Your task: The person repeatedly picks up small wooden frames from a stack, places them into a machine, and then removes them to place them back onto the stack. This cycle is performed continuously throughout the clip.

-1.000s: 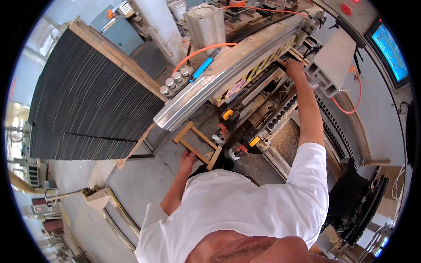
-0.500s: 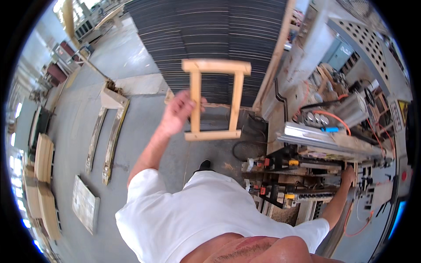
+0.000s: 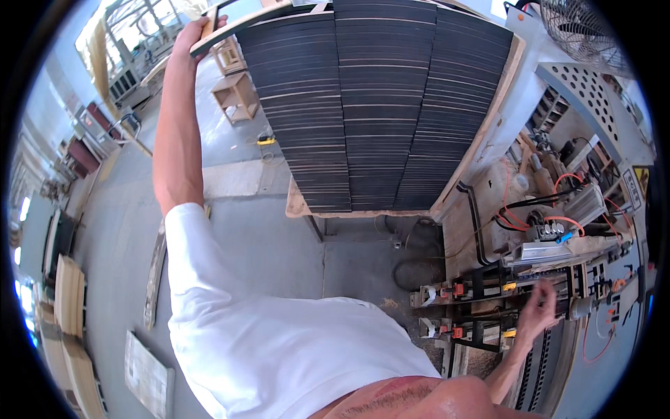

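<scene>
My left arm stretches to the upper left, and my left hand [image 3: 198, 35] is closed on a light wooden frame [image 3: 241, 28]. The frame is at the top corner of a tall stack of black-edged boards [image 3: 384, 105]; its far part is cut off by the picture's edge. Whether it rests on the stack, I cannot tell. Over the clamping machine [image 3: 481, 297] at the right hovers my right hand [image 3: 539, 307], its fingers loosely bent and somewhat apart, with nothing visible in them.
A wooden support [image 3: 296, 202] bears the stack. Orange hoses [image 3: 569, 222] and black cables run over the machine, with a fan [image 3: 583, 35] above. Leftward lie a pale board [image 3: 149, 366], piled wooden panels [image 3: 70, 297] and a pallet jack's fork [image 3: 155, 276]. Small wooden shelving [image 3: 236, 96] stands beyond.
My left hand has carried the wooden frame from in front of the stack up and left to its top corner. My right hand has drawn back from the machine's far right part.
</scene>
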### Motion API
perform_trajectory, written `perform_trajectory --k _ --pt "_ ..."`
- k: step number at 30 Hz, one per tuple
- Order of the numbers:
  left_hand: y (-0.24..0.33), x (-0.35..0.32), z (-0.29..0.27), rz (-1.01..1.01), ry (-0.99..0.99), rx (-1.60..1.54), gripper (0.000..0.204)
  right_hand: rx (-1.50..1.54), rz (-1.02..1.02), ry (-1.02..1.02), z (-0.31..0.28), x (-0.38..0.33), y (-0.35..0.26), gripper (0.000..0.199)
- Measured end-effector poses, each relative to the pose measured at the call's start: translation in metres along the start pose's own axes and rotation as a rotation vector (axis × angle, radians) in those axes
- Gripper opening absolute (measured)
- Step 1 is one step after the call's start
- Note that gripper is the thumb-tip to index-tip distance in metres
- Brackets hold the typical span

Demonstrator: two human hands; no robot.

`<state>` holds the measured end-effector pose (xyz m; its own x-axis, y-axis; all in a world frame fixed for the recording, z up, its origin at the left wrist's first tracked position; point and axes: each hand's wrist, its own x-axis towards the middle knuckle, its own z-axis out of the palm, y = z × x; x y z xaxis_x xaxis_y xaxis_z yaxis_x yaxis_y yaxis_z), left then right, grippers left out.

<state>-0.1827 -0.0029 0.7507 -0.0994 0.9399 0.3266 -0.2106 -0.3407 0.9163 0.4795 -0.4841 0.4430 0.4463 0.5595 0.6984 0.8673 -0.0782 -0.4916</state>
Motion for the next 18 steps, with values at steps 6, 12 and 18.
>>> perform_trajectory --k 6,12,18 --pt "-0.04 0.111 -0.013 -0.109 -0.297 0.621 0.029 0.043 0.252 -0.368 0.057 -0.059 -0.053 0.012" --pt "-0.069 0.088 0.044 -0.041 -0.092 0.296 0.043 -0.025 0.302 -0.318 0.04 -0.094 -0.077 0.012" --pt "-0.184 0.076 -0.03 -0.086 0.146 -0.046 0.058 -0.308 0.352 -0.231 -0.028 -0.098 -0.102 0.019"
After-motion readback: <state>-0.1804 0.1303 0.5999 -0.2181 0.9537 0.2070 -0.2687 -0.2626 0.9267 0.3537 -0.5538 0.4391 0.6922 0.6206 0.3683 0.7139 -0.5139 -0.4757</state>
